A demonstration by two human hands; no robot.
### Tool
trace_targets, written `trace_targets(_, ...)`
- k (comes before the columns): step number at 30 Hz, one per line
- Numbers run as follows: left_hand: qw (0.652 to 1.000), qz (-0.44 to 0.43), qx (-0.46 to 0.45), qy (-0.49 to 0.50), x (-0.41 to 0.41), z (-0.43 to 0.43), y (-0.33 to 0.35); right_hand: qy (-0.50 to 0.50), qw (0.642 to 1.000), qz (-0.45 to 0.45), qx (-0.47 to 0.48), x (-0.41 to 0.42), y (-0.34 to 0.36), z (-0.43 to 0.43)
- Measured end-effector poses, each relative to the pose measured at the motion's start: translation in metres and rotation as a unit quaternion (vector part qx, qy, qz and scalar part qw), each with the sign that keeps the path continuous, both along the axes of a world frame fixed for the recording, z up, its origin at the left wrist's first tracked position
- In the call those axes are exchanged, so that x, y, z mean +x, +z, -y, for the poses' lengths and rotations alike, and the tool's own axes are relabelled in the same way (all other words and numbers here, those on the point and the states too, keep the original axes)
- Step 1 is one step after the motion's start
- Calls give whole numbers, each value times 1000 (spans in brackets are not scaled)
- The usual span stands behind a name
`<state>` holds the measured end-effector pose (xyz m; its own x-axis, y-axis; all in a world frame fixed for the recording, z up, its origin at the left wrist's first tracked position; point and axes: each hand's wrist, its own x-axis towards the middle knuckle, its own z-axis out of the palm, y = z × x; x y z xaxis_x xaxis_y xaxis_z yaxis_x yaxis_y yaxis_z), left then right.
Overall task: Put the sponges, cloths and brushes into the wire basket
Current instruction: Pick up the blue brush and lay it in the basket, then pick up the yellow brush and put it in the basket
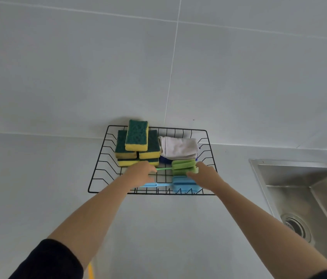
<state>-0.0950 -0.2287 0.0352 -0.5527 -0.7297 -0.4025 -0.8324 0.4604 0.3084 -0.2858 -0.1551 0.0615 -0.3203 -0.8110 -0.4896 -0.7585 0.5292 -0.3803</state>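
Observation:
A black wire basket stands on the grey counter against the tiled wall. Several yellow-and-green sponges are stacked in its back left. A folded grey cloth lies at the back right, over something dark blue. A green sponge brush and a blue sponge brush lie side by side in the front, heads to the right. My left hand grips the green brush's thin handle. My right hand rests on the two brush heads, fingers touching the green one.
A stainless steel sink with a round drain is sunk into the counter at the right. The grey tiled wall rises directly behind the basket. Something yellow shows at the bottom edge by my left sleeve.

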Motion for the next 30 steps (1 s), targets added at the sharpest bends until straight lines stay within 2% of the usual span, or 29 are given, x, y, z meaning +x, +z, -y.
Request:
trace_targets(6, 986, -48, -159, -7, 28, -14, 42, 8, 995, 10, -101, 11, 30, -4)
trace_targets(10, 974, -14, -225, -13, 52, -22, 64, 95, 983, -46, -147, 35, 48, -16)
trace_targets(12, 972, 10, -236, -10, 63, -28, 73, 70, 985, -26, -155, 48, 51, -20)
trace_targets(15, 968, 36, -248, -13, 80, -37, 82, 125, 975, -87, -160, 68, 49, -26)
trace_targets(21, 967, 60, -248, -15, 113, -62, 86, 181, 961, -106, -179, 113, 54, -52)
trace_targets(30, 963, 156, -201, -86, 162, -101, 52, 257, 955, -72, -129, 176, 19, -95)
